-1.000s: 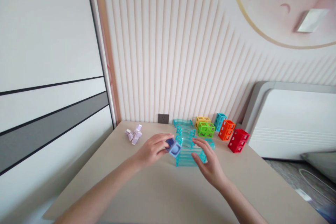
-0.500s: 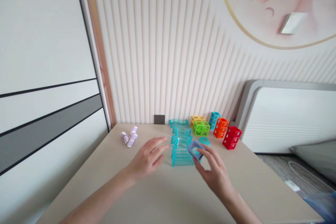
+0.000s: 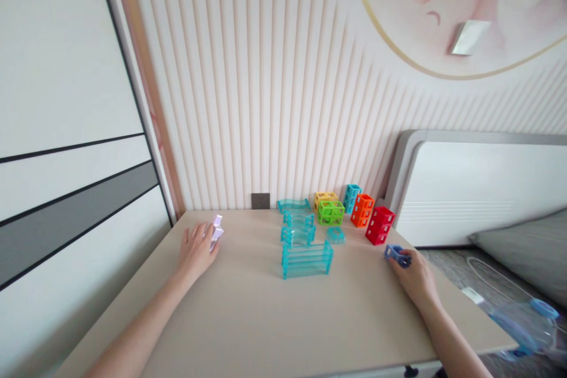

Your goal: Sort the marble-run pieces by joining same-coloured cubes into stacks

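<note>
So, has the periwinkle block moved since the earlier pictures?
Yes, rightward: the periwinkle block, earlier by the teal pieces, is now just in front of the red tower, held in the right hand.

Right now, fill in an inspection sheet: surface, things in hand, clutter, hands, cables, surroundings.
Surface: beige tabletop, several pieces on it.
Things: blue piece near right edge; lilac pieces at left.
Clutter: teal pieces central; behind or right, red block, orange block, green block, yellow block, light-blue block.
Hands: left hand at the lilac pieces, grip unclear; right hand grips the blue piece.
Cables: apparent pale cord at right.
Surroundings: ribbed wall, dark socket.
</note>
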`<state>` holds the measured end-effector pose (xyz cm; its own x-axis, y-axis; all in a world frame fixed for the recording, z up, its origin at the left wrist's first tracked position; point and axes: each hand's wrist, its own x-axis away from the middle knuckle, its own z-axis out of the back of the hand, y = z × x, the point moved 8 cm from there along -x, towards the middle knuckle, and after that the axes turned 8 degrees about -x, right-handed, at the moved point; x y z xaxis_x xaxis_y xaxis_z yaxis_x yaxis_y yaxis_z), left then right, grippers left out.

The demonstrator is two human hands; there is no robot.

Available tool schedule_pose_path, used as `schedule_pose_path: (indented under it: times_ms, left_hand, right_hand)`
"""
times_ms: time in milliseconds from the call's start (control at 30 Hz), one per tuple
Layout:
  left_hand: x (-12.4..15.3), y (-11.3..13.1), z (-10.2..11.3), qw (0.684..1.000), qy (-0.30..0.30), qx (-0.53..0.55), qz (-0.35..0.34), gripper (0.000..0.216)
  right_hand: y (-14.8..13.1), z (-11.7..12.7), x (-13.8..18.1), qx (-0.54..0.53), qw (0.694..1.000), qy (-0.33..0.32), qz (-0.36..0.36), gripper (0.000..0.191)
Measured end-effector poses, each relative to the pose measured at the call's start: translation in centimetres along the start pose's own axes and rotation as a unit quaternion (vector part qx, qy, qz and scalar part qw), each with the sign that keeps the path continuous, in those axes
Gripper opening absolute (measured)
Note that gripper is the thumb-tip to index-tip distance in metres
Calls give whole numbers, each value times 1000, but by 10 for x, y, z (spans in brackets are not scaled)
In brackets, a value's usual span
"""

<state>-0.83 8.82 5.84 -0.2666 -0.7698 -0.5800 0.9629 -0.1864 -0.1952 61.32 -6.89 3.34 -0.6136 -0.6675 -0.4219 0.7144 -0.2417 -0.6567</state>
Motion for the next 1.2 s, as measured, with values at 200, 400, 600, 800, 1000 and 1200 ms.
schedule_pose_path:
  times_ms: [200,400,600,800,1000,1200]
  left_hand:
    - [2,0,-14,999,-31,-8,-1,42]
    - [4,0,-13,1000,-18,4,0,42]
    - [5,4,-7,998,8,55,1,42]
    - [0,0,6,995,22,93,18,37]
    - [-19,0,54,959,110,253,67,37]
    - [-8,19,79,862,186,458,110,40]
  right_hand:
    - [8,-10,-1,10,999,-26,-23,63]
    - [-26,14,15,34,996,73,40,64]
    - [-151,41,53,-82,951,179,240,34]
    - [-274,23,99,-192,889,88,406,18]
    - [-362,-43,149,-265,847,-54,458,26]
    - [-394,-90,188,-326,818,-122,458,43]
